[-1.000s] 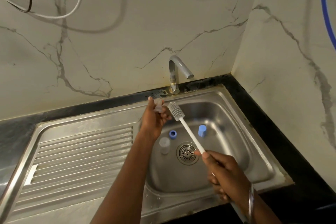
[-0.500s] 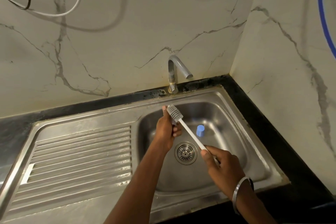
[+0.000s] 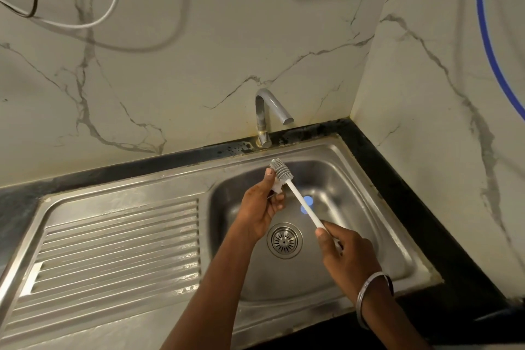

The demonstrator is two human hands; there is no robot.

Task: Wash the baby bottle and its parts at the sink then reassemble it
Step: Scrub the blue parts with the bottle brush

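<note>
Scrubbing goes on in the head view: the left hand pinches a small clear bottle part over the sink, lower than a second ago. The right hand grips the brush, its bristles against the part. Blue parts wait in the basin.

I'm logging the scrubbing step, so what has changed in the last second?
The left hand, pinching a small clear bottle part, dropped from the sink's back rim down over the basin, and now hides the two parts that lay left of the drain. The brush followed, its head now against that part. The right hand kept the handle; the blue part and tap stayed put.
</note>
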